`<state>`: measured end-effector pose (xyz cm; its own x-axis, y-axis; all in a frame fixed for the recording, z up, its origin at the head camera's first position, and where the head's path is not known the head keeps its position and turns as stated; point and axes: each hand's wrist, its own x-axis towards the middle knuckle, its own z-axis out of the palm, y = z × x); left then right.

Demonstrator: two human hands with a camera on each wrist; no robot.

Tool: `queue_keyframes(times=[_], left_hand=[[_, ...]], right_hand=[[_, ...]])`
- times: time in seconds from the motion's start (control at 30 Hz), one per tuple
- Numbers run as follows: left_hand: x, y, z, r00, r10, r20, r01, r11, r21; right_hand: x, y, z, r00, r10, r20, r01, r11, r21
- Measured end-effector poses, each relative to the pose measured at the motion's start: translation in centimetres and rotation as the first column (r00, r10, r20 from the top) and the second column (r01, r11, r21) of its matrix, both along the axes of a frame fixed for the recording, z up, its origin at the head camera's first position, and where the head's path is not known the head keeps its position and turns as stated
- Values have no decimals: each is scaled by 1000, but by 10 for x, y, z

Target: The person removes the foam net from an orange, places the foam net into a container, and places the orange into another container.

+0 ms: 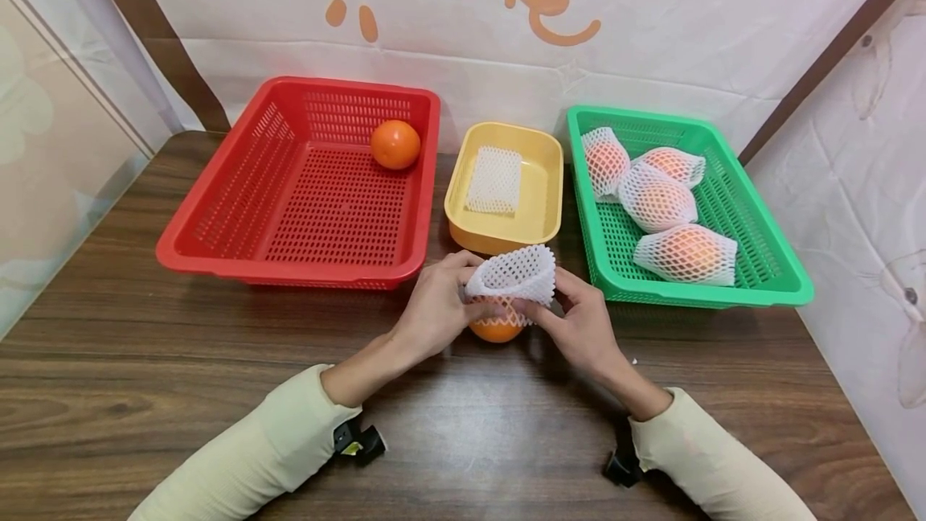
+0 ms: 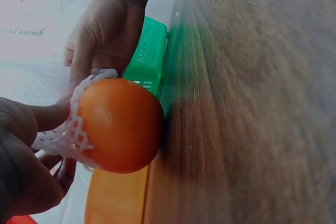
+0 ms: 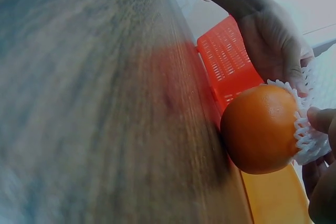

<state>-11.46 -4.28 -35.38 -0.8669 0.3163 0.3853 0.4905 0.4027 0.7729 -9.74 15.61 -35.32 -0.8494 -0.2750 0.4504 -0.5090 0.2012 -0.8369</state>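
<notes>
An orange (image 1: pixel 496 332) rests on the wooden table in front of the yellow basin, its lower part bare. Over its top sits a white foam net sleeve (image 1: pixel 522 273), whose upper end gapes wide. My left hand (image 1: pixel 437 305) pinches the sleeve's left side, thumb across the front. From the right, my right hand (image 1: pixel 582 320) pinches the opposite side, its thumb near the other thumb. In the left wrist view, the orange (image 2: pixel 123 127) bulges out of the sleeve's edge (image 2: pixel 79 129). The right wrist view shows the sleeve (image 3: pixel 307 135) around only one end of the fruit.
A red basket (image 1: pixel 289 268) at the left holds one bare orange (image 1: pixel 395 144). Flat foam net sleeves (image 1: pixel 495 179) lie in the yellow basin (image 1: pixel 538 215). The green basket (image 1: pixel 767 284) at the right contains several net-wrapped fruits (image 1: pixel 658 198). A printed cloth (image 1: pixel 463 63) hangs behind.
</notes>
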Motion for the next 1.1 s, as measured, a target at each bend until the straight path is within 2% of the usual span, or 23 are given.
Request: queue_keyframes(times=[0.23, 0.43, 0.57, 0.6, 0.7, 0.8, 0.93, 1.1], left_hand=[[-1, -1, -3, 996, 39, -76, -37, 999, 26], [-1, 0, -6, 995, 35, -96, -27, 996, 86], [0, 2, -8, 994, 46, -102, -36, 995, 93], [0, 2, -8, 994, 46, -99, -37, 995, 96], [1, 2, -8, 998, 41, -45, -36, 995, 95], [1, 2, -7, 999, 45, 31, -47, 997, 55], [3, 4, -6, 990, 60, 127, -60, 998, 0], [4, 5, -5, 972, 54, 230, -41, 997, -60]], right_hand=[[1, 0, 3, 999, 24, -37, -22, 999, 43], [1, 0, 3, 998, 4, -65, -1, 999, 48], [2, 0, 4, 992, -32, -123, 42, 996, 79], [0, 1, 0, 990, -35, -137, 47, 995, 87], [-7, 6, -12, 983, -48, -177, 69, 991, 117], [-14, 11, -26, 982, -57, -181, 79, 990, 116], [-11, 10, -22, 993, -66, -94, 72, 996, 61], [-4, 5, -4, 998, -56, 22, 56, 998, 4]])
